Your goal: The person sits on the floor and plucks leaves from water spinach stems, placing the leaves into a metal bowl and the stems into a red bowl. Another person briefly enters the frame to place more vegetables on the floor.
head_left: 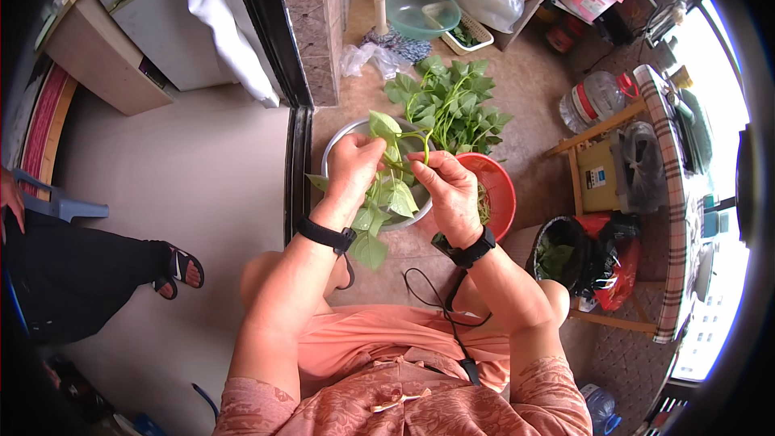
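Observation:
Both hands are raised over a metal basin (340, 134) on the floor, with a leafy green vine stem (427, 146) between them. The fingertips of my left hand (355, 160) pinch the stem near a pale leaf. My right hand (449, 180) grips its curved end between thumb and fingers. Broad leaves (370, 248) hang down over the basin's near rim, hiding part of its inside. Partly behind my right hand stands a red plastic basket (504, 194) with thin green stem pieces (484, 204) in it. A heap of leafy stems (454, 100) lies on the floor just beyond.
A black-bagged bin (554, 254) holding leaves stands at right, by a cloth-covered table (663, 194). Farther back are a mop (396, 42), a green plastic basin (418, 12) and a water jug (596, 100). Another person's sandalled foot (181, 269) is at left, past the door track (298, 169).

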Action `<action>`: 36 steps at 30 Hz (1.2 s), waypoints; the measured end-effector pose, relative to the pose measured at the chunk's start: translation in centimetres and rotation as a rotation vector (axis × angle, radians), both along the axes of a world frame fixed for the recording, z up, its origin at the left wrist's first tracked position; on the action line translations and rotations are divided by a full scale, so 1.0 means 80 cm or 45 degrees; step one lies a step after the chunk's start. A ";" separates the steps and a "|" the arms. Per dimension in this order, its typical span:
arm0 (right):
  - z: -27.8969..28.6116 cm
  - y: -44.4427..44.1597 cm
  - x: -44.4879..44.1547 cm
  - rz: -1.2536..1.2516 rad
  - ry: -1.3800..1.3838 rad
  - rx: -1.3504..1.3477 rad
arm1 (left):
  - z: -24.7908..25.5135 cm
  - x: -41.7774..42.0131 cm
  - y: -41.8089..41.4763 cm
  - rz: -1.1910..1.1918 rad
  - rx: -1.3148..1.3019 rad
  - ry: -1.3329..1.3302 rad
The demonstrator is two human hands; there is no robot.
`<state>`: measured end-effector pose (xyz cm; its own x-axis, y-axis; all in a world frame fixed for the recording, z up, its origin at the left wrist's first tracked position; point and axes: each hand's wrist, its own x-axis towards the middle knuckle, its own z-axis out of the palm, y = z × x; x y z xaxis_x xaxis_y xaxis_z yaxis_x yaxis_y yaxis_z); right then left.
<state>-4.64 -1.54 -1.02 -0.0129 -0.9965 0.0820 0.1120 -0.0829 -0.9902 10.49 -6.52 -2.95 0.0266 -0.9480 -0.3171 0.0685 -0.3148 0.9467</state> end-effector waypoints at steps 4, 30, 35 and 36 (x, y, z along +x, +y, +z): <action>-0.005 0.006 -0.001 -0.081 -0.390 0.156 | 0.001 -0.002 -0.002 0.036 -0.015 0.015; 0.010 0.054 -0.003 0.138 -0.359 0.039 | 0.009 0.002 0.001 -0.009 -0.280 0.317; 0.031 0.072 -0.021 0.199 -0.285 -0.191 | -0.008 0.049 -0.035 0.290 -0.207 0.023; 0.037 0.073 -0.027 0.073 -0.380 -0.156 | -0.010 0.066 -0.038 0.341 -0.234 0.114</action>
<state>-6.82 4.26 1.95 0.0014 -0.9792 0.2027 0.4037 -0.1849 -0.8960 15.80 -9.56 -3.78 0.2625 -0.9526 -0.1540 0.2114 -0.0990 0.9724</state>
